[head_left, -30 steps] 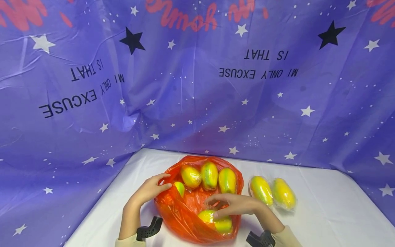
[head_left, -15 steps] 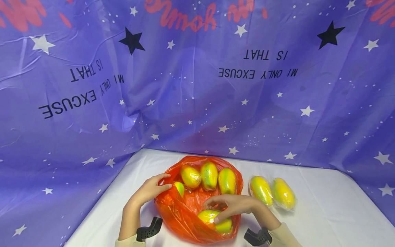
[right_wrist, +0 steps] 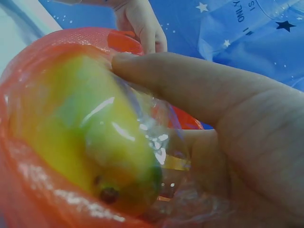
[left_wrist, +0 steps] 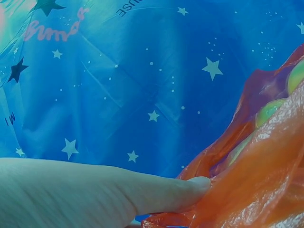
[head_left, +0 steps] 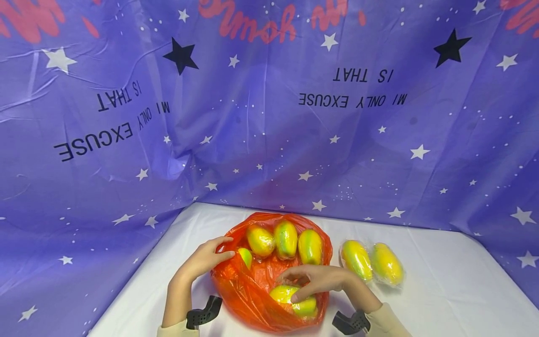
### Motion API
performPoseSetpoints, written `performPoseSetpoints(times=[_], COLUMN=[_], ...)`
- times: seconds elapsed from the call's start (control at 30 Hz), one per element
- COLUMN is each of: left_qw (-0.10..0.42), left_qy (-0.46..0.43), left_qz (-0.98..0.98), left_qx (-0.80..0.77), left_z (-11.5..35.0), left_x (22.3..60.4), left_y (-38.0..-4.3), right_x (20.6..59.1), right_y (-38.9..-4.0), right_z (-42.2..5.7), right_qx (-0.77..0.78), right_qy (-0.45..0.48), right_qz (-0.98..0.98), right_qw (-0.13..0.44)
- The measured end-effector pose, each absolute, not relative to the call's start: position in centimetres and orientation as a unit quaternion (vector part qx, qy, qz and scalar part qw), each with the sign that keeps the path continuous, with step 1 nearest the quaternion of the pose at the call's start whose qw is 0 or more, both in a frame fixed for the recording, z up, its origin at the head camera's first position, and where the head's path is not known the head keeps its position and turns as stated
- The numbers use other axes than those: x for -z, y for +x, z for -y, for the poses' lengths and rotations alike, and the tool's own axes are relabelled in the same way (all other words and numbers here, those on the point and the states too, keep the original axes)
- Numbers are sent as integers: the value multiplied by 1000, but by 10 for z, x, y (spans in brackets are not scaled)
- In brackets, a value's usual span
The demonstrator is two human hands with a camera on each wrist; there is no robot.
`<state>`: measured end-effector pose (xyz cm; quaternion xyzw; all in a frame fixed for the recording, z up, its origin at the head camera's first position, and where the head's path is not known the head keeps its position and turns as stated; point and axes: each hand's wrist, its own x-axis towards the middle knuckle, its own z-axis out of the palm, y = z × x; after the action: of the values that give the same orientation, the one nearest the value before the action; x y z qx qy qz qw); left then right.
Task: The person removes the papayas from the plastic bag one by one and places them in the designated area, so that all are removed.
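Red plastic bag (head_left: 242, 299), thin and limp, mouth open, on white counter (head_left: 442, 281); left hand (head_left: 205, 259), fingers pinching the bag's left rim

Yellow-green fruit (right_wrist: 95, 133), in clear wrap, inside the bag at its near right side; right hand (head_left: 322, 279) grasping it, thumb on it, fingers curved round its far side, tightness of hold not possible to tell

Row of three fruits (head_left: 286, 239), inside, far side; partly hidden fruit (head_left: 245, 257), inside, left

Pair of wrapped fruits (head_left: 356, 259), on counter, right of bag

Handling, as judged: fruit probably firm, slick through film, best taken round its middle; bag light, easily torn, best held by gathered rim
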<state>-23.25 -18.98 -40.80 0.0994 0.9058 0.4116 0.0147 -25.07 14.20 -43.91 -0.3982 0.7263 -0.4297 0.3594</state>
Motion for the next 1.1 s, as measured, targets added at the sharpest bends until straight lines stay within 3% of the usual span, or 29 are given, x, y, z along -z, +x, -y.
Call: performPoseSetpoints(times=[0.6,1.1], left_qw=[14,14], left_qy=[102,98], left_qz=[-906,-909], left_qx=[-410,-406], left_z=[190,190], left_x=[407,409], left_y=[-232,-233], right_x=[441,437], right_y=[-251,-252], right_z=[-144,-145], right_qx=[504,561], right_qy=[-362,-261], right_qz=[-710,-753], right_qw=[334,223])
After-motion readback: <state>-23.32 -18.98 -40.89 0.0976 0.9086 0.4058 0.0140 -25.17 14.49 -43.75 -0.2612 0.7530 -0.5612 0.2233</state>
